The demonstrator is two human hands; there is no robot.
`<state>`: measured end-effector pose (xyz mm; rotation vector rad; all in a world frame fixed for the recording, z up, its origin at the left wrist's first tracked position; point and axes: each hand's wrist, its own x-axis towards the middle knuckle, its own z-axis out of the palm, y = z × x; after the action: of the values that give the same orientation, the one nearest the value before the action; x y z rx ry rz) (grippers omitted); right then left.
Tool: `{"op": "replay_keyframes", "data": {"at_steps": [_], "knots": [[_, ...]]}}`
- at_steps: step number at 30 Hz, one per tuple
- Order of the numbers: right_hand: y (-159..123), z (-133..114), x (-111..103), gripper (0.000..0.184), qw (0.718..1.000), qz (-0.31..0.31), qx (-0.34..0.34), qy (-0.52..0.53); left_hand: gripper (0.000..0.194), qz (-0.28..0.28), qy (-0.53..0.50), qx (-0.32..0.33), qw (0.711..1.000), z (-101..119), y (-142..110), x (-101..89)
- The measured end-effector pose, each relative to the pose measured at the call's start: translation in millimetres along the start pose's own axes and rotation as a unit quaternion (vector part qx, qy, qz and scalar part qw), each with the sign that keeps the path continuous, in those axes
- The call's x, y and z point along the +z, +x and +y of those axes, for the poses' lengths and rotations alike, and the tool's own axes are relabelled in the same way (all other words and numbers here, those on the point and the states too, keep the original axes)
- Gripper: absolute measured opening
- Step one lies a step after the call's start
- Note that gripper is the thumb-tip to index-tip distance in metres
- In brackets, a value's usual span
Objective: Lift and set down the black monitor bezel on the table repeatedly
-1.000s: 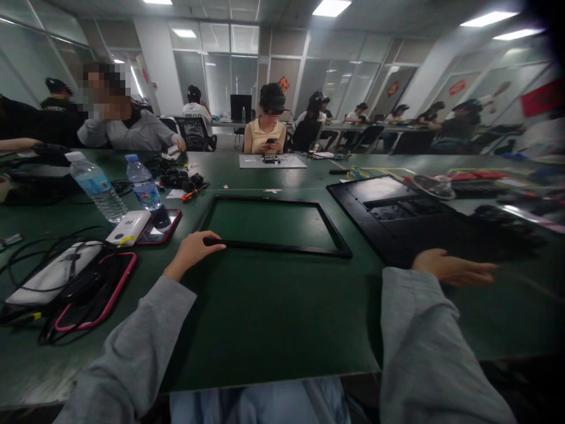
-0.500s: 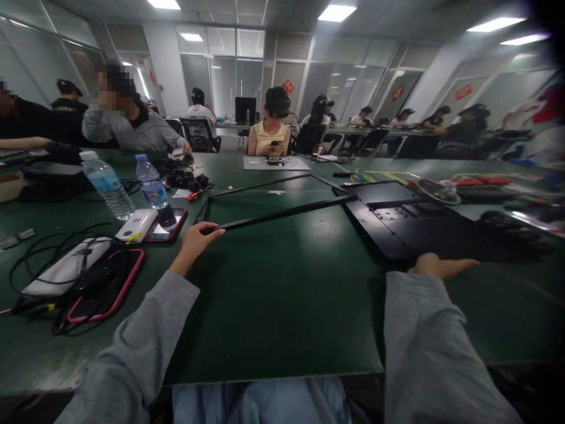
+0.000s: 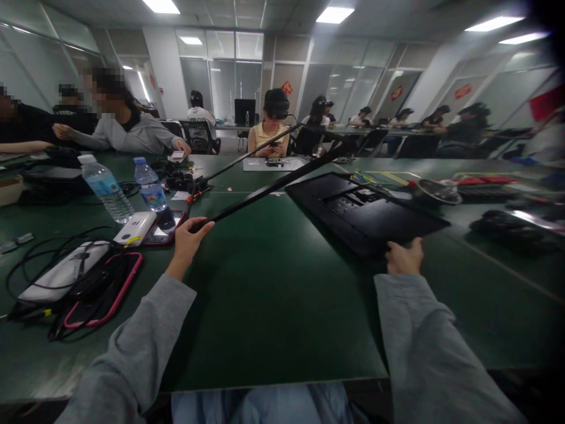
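My left hand (image 3: pixel 189 241) pinches the near-left corner of a thin black rectangular frame (image 3: pixel 265 191). The frame is tilted, with its right end raised above the table. My right hand (image 3: pixel 406 254) grips the near edge of a flat black panel (image 3: pixel 375 221) at the right, its fingers partly hidden behind it. The panel looks like the back cover of a monitor, with a cut-out in its middle. Its left part lies beneath the frame's raised end.
Two water bottles (image 3: pixel 106 188), a white power bank (image 3: pixel 136 228), phones and tangled black cables (image 3: pixel 53 277) lie on the left of the green table (image 3: pixel 282 318). A metal bowl-like object (image 3: pixel 436 191) sits behind the panel. Across the table, a person (image 3: pixel 269 132) holds a phone.
The frame's right end has risen from near the table. The panel has shifted left and turned, and my right hand has closed on its near edge.
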<state>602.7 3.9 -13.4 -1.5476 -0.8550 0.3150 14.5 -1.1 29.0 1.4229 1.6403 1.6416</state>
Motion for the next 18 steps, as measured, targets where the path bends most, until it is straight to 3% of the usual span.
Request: {"op": "replay_keyframes", "data": {"at_steps": [2,3,8,10,12,16,18], "knots": [[-4.0,-3.9,9.4,0.105,0.995,0.018,0.089,0.045,0.049,-0.003,0.017,0.014,1.0,0.7,-0.7,-0.6],[-6.7,-6.8,14.4,0.102,0.992,-0.003,0.11,0.065,0.049,-0.005,0.026,0.022,0.999,1.3,-1.1,-0.8],[-21.4,-19.5,41.6,0.081,0.97,-0.21,0.051,0.112,0.048,-0.03,0.067,0.053,0.996,4.6,-3.9,-1.0],[-24.9,-20.6,51.5,0.073,0.959,-0.26,0.025,0.11,0.046,-0.042,0.081,0.078,0.993,5.7,-5.3,-0.6],[-25.1,-20.4,57.8,0.066,0.963,-0.251,0.01,0.095,0.042,-0.053,0.103,0.109,0.987,7.4,-7.1,0.3],[-15.7,-25.1,52.1,0.048,0.988,-0.107,0.008,0.112,0.036,-0.081,0.161,0.147,0.973,14.1,-12.8,3.2],[-11.0,-31.2,43.6,0.045,0.981,-0.105,0.028,0.158,0.034,-0.096,0.191,0.164,0.963,17.8,-16.7,4.6]]}}
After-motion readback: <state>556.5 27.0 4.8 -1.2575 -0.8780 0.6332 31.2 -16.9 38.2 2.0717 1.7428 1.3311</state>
